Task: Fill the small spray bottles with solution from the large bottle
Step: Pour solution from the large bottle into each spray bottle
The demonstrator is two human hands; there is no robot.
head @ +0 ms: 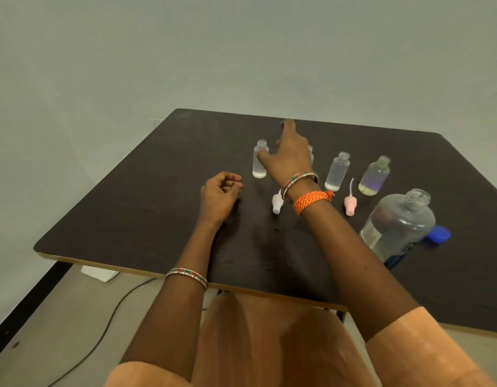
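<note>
A dark brown table [158, 208] fills the middle of the frame, seen from above by the person sitting at it. The left hand [219, 195] rests on the table just left of centre, fingers curled loosely into an empty fist. The right hand [290, 157] reaches forward over the table at centre, fingers spread and open, holding nothing; it hides most of one small bottle [310, 153] behind it. A beaded bangle and an orange braided band [313, 201] circle that wrist. Left of the right hand stands a frosted bottle [260, 159], uncapped, with a little liquid at the bottom. To the right stand two more uncapped small bottles: a clear one [337, 171] and, further right, another [375, 176] with yellowish liquid at its base. A white spray cap [277, 203] lies on the table below the wrist, and a pink spray cap [349, 201] lies to its right. At the right edge of the table stands the large bottle [399, 223], open and clear, with a blue cap [438, 233] just beside it.
</note>
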